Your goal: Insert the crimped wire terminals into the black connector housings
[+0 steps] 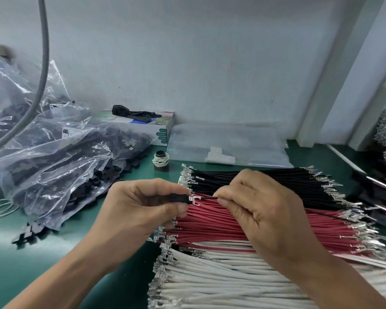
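Your left hand [143, 204] pinches one black connector housing [179, 198] between thumb and fingers; your right hand [261, 204] pinches one thin black wire [207, 198], its silvery crimped terminal [194, 200] right at the housing's mouth; beneath, three flat bundles on the green counter [132, 284]: black wires [265, 175], red wires [210, 219], white wires [221, 282]; crinkled plastic bags of housings [71, 157] lie left.

Tissue box [143, 128] by the wall, a dark cloth, perhaps [132, 112] on top; rubber-banded spool [161, 160] just in front.
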A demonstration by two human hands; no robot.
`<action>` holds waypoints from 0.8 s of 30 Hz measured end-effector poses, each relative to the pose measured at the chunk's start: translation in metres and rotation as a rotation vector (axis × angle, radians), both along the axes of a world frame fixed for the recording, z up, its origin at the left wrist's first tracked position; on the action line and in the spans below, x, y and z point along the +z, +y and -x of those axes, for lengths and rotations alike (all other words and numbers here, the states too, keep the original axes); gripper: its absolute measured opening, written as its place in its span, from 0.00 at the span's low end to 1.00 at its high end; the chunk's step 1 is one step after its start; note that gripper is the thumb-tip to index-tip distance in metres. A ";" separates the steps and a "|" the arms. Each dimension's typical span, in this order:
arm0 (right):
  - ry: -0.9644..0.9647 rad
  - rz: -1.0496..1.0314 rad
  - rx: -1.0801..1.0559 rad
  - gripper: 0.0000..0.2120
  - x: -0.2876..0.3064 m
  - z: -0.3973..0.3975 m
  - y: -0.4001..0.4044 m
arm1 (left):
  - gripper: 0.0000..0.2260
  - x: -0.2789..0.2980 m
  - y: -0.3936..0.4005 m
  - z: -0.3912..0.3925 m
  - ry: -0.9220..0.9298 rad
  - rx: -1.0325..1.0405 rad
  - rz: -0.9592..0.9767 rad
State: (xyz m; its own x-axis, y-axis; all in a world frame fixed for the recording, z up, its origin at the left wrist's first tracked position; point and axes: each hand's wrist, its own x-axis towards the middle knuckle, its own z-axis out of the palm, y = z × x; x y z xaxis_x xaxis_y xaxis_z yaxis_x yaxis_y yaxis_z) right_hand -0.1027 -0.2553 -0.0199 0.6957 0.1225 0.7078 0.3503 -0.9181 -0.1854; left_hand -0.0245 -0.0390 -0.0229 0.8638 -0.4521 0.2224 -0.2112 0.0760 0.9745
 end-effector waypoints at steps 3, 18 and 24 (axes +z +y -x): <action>0.003 0.072 0.004 0.07 0.000 -0.001 0.001 | 0.13 0.001 -0.001 0.001 -0.032 0.014 -0.006; 0.055 0.041 0.058 0.06 0.001 -0.002 0.005 | 0.11 0.000 0.001 0.001 -0.003 -0.006 -0.057; 0.058 0.050 0.057 0.08 -0.002 -0.002 0.011 | 0.11 0.001 -0.001 0.004 -0.001 -0.041 -0.078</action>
